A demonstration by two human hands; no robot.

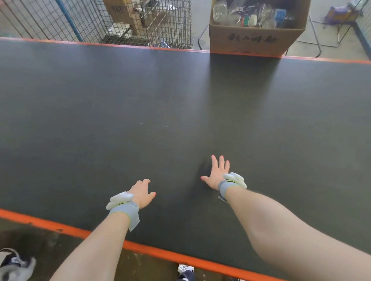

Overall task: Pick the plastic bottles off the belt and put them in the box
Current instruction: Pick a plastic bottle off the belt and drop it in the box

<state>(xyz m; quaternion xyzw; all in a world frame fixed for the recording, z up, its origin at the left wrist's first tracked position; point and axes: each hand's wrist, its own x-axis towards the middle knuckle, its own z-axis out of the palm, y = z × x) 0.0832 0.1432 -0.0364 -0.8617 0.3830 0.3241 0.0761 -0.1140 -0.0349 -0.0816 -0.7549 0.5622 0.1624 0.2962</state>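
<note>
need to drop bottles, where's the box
In the head view the cardboard box stands past the belt's far edge, right of centre, beside the wire cage.

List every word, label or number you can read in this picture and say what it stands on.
Nothing can be read for certain.
Cardboard box, front wall: one row of dark handwritten characters, too blurred to read.
Brown carton inside the wire cage: a dark printed mark, too blurred to read.
Plastic bottles in the box: coloured labels, too small to read.
</note>
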